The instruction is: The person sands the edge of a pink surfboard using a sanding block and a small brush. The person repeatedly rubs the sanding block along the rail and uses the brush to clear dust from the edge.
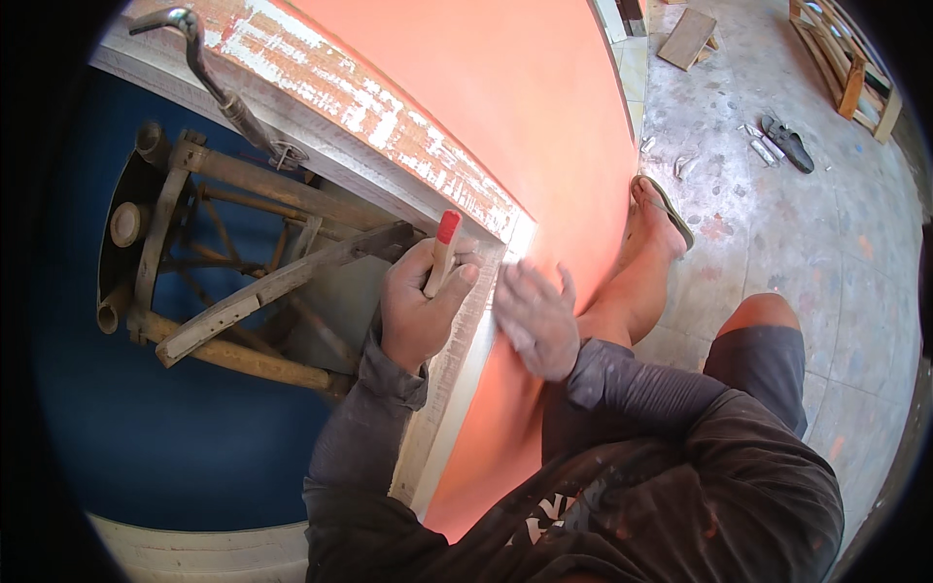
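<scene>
My left hand (428,301) is closed around a small wooden-handled tool (443,255) with a red end pointing up. The tool's working end is hidden, so I cannot tell its kind. My right hand (536,321) lies with fingers stretched out along the white edge strip (518,238) of an orange wall (466,97), palm down and a little blurred. Whether something thin lies under that palm, I cannot see. Between the hands runs a pale, worn wooden ledge (449,374). Both hands look dusty.
A bent metal rod (199,68) sticks up at the upper left. Past the ledge are a bamboo frame (243,175) and a slanting plank (258,301). Patchy white paint (360,107) covers the upper ledge. A dark sandal (789,146) and wooden pieces (687,39) lie on the floor.
</scene>
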A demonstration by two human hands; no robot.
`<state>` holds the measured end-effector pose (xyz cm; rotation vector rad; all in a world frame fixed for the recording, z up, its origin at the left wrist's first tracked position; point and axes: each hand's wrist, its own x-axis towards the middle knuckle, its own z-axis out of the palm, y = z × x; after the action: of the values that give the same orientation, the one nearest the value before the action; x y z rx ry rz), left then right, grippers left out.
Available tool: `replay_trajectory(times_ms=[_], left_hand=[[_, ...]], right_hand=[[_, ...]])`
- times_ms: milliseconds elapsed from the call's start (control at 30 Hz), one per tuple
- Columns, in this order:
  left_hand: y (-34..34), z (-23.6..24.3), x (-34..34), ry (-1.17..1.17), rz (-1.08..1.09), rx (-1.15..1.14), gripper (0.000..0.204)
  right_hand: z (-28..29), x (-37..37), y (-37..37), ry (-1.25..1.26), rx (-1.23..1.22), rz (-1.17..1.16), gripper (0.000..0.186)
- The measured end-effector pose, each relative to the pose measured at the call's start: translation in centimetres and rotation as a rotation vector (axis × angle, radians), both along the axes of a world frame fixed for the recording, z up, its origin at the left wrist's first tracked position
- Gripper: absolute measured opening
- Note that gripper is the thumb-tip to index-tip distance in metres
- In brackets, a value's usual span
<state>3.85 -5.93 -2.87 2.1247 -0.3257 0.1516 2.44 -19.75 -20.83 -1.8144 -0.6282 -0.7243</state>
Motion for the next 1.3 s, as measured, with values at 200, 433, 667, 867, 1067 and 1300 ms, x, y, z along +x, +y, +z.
replay_trajectory(times_ms=[200,433,667,867,1067,1300], left_hand=[[-0.5,0.2,-0.3,0.000,-0.010,-0.032,0.022],[-0.2,0.0,0.0,-0.013,-0.001,-0.012,0.022],[-0.4,0.0,-0.5,-0.008,0.005,-0.017,0.021],[-0.3,0.0,0.0,-0.023,-0.025,0.022,0.025],[-0.4,-0.2,-0.2,-0.009,0.015,-0.035,0.022],[-0.7,0.2,0.0,-0.018,-0.016,-0.018,0.022]], right_hand=[[-1.2,2.1,-0.4,-0.197,-0.033,-0.024,0.052],[-0.8,-2.9,1.2,-0.182,-0.007,0.196,0.052],[-0.2,2.5,-1.0,0.023,0.044,0.007,0.056],[-2.0,0.7,0.3,-0.222,0.001,0.145,0.055],[-0.2,0.7,-0.2,-0.069,0.033,0.127,0.060],[-1.2,3.5,-1.4,-0.223,-0.109,0.042,0.056]])
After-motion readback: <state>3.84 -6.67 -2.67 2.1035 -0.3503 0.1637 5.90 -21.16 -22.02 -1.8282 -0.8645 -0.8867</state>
